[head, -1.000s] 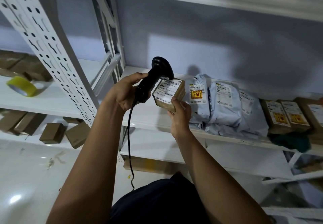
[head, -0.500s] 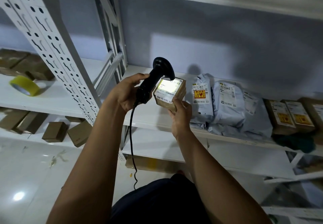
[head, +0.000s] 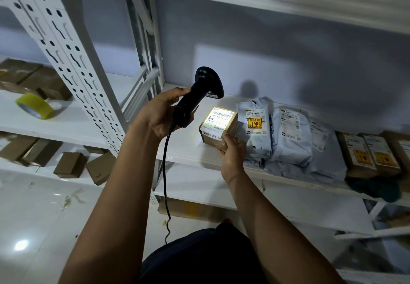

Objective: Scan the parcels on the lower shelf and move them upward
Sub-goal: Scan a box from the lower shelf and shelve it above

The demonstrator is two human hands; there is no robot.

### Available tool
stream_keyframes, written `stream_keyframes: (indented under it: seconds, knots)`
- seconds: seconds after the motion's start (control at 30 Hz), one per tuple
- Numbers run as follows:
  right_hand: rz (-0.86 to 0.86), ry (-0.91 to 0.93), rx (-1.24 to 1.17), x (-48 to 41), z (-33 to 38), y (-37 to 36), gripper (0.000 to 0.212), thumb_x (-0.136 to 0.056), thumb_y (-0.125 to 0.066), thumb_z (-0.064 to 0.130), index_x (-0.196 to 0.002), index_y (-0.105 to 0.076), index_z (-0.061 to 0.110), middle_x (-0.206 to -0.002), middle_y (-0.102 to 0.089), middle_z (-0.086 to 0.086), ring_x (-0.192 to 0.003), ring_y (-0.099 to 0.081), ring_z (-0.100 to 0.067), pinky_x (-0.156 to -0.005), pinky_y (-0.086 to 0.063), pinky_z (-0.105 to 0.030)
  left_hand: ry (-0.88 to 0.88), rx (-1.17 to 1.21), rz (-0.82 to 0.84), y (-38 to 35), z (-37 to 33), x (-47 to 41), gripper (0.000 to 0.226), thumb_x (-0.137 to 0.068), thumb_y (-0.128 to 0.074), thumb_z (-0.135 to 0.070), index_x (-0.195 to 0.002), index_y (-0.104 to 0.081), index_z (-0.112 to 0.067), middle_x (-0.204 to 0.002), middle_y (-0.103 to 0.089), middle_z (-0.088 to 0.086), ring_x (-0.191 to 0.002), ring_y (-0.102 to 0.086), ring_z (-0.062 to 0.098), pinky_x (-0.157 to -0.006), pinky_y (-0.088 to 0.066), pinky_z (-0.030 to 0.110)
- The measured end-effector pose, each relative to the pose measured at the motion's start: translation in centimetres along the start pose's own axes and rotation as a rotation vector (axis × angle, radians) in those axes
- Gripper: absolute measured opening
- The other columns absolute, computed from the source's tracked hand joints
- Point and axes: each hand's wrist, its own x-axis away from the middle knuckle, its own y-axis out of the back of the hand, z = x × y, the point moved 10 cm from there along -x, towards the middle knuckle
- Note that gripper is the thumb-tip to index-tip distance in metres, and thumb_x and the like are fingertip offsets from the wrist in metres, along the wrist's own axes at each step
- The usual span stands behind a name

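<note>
At the left, a roll of yellow tape lay on the neighbouring shelf, clear of my work. My left hand had its fingers clenched round the handle of the black scanner, whose head pointed down at the parcel just right of it. My right hand gripped that parcel by its near corner and held it tilted over the front of the shelf, beside the grey mailer bags. I could not tell whether it touched the board.

I judged two risks: glare washing out the label could spoil the read, and so slim a corner grip could let the box slip.

The parcel was a small brown cardboard box, taped, its white barcode label lit bright by the beam. More labelled boxes stood at the right.
</note>
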Motion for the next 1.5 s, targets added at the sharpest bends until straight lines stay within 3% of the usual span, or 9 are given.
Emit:
stream_keyframes:
  seconds: [0.1,0.17,0.3,0.63,0.9,1.17,1.3,1.43,1.5]
  knots:
    - [0.007,0.02,0.033,-0.2,0.0,0.2,0.043,-0.09,-0.074,0.016,-0.126,-0.055,0.004,-0.121,-0.071,-0.012,-0.107,-0.07,-0.022,-0.091,-0.058,-0.044,-0.005,0.032,0.0,-0.4,-0.3,0.7,0.098,-0.073,-0.081,-0.019,-0.154,-0.03,-0.001,-0.121,-0.055,0.02,-0.092,-0.066,0.025,-0.058,-0.056,0.03]
    - [0.003,0.025,0.052,-0.1,0.0,0.5,0.044,-0.088,-0.075,0.019,-0.125,-0.058,0.005,-0.119,-0.072,-0.011,-0.109,-0.071,-0.024,-0.089,-0.058,-0.043,0.003,0.067,0.012,-1.1,-0.6,1.3,0.066,-0.081,-0.074,-0.019,-0.139,-0.046,-0.003,-0.12,-0.057,0.019,-0.092,-0.064,0.022,-0.059,-0.056,0.027]
    - [-0.013,0.015,0.042,-0.1,-0.6,1.4,0.021,-0.091,-0.072,0.013,-0.107,-0.059,0.011,-0.111,-0.071,-0.009,-0.105,-0.07,-0.022,-0.088,-0.058,-0.041,0.015,0.078,0.037,-2.8,-0.7,2.8,0.016,-0.097,-0.056,-0.018,-0.108,-0.06,-0.007,-0.107,-0.062,0.016,-0.089,-0.061,0.02,-0.059,-0.052,0.021]
    - [-0.052,-0.017,0.066,0.5,-2.2,1.7,0.028,-0.087,-0.075,0.013,-0.094,-0.049,0.02,-0.126,-0.065,-0.014,-0.108,-0.065,-0.021,-0.091,-0.057,-0.045,-0.038,0.061,-0.028,-2.2,-2.3,5.8,0.014,-0.099,-0.052,-0.019,-0.101,-0.063,-0.01,-0.107,-0.064,0.015,-0.099,-0.057,0.021,-0.061,-0.051,0.021]
    - [-0.016,0.007,0.051,0.9,-1.7,1.6,0.044,-0.088,-0.075,0.013,-0.124,-0.052,0.004,-0.126,-0.066,-0.015,-0.11,-0.067,-0.022,-0.098,-0.055,-0.048,-0.024,0.069,-0.065,-2.3,-2.0,6.6,0.015,-0.1,-0.052,-0.019,-0.1,-0.063,-0.01,-0.099,-0.069,0.014,-0.088,-0.062,0.019,-0.06,-0.051,0.022]
    - [0.035,0.055,0.057,2.0,-0.1,0.3,0.028,-0.088,-0.076,0.008,-0.102,-0.052,0.015,-0.107,-0.064,0.0,-0.101,-0.064,-0.013,-0.095,-0.055,-0.044,-0.017,0.067,-0.088,-2.9,-1.3,6.9,0.028,-0.1,-0.052,-0.019,-0.089,-0.075,-0.008,-0.087,-0.073,0.012,-0.085,-0.063,0.019,-0.062,-0.051,0.021]
    - [0.069,0.07,0.028,2.5,0.7,-0.2,0.035,-0.089,-0.074,0.009,-0.115,-0.05,0.008,-0.115,-0.066,-0.007,-0.108,-0.066,-0.019,-0.096,-0.056,-0.043,-0.004,0.078,-0.071,-3.2,-1.0,6.8,0.027,-0.101,-0.051,-0.019,-0.091,-0.073,-0.007,-0.089,-0.071,0.013,-0.082,-0.063,0.019,-0.06,-0.052,0.02]
    - [0.09,0.083,0.033,2.9,0.9,-0.4,0.035,-0.088,-0.076,0.014,-0.113,-0.05,0.011,-0.124,-0.064,-0.015,-0.117,-0.065,-0.025,-0.096,-0.056,-0.039,0.009,0.069,-0.043,-3.5,-0.6,6.6,0.046,-0.101,-0.05,-0.019,-0.069,-0.082,-0.011,-0.086,-0.072,0.01,-0.084,-0.062,0.017,-0.058,-0.052,0.019]
    - [0.109,0.086,0.036,3.0,1.0,-0.6,0.033,-0.089,-0.075,0.014,-0.11,-0.05,0.012,-0.126,-0.064,-0.017,-0.119,-0.064,-0.027,-0.097,-0.055,-0.04,0.008,0.069,-0.068,-3.2,-0.5,6.8,0.038,-0.101,-0.051,-0.019,-0.08,-0.08,-0.009,-0.088,-0.072,0.011,-0.085,-0.062,0.017,-0.057,-0.052,0.019]
